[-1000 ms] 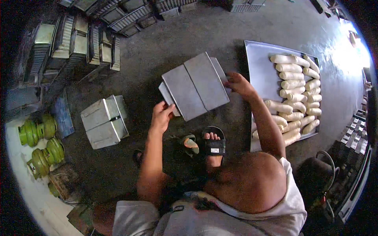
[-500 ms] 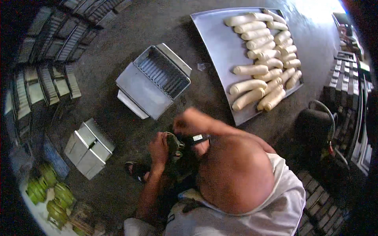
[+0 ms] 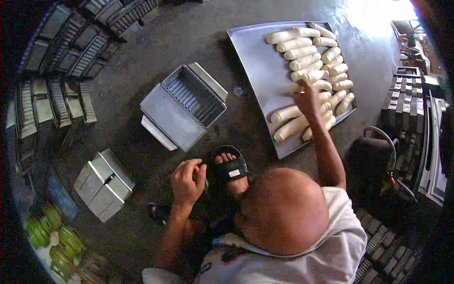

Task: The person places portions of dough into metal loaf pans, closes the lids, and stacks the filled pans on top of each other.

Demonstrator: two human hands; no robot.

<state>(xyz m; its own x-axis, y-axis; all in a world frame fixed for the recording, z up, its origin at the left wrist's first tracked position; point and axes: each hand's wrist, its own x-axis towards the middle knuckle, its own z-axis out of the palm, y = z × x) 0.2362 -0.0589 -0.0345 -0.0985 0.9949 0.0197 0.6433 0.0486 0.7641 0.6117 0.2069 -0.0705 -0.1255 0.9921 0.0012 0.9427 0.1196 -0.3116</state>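
Observation:
My right hand (image 3: 308,98) reaches over the metal tray (image 3: 250,57), fingers curled round a pale dough roll (image 3: 285,89) that looks smeared by motion. Several more dough rolls (image 3: 303,62) lie in rough rows on the tray. My left hand (image 3: 187,181) is raised over the floor beside my sandalled foot (image 3: 230,165). Its fingers are bent, with the thumb apart, and nothing shows in them. Beyond it stands a metal loaf tin (image 3: 196,102) with ridged inner walls, and a flat lid or tin (image 3: 172,113) lies against its near side.
Another closed tin (image 3: 105,184) sits on the floor at the left. Green, round-bodied objects (image 3: 59,236) are at the lower left. Stacked ridged tins (image 3: 61,42) stand at the upper left, and more (image 3: 406,102) at the right. A dark object with a curved handle (image 3: 371,154) is right of the tray.
My right hand has gone from near my left hand, over my feet, to the dough rolls on the tray. The left hand has stayed near its place, its fingers now more clearly apart.

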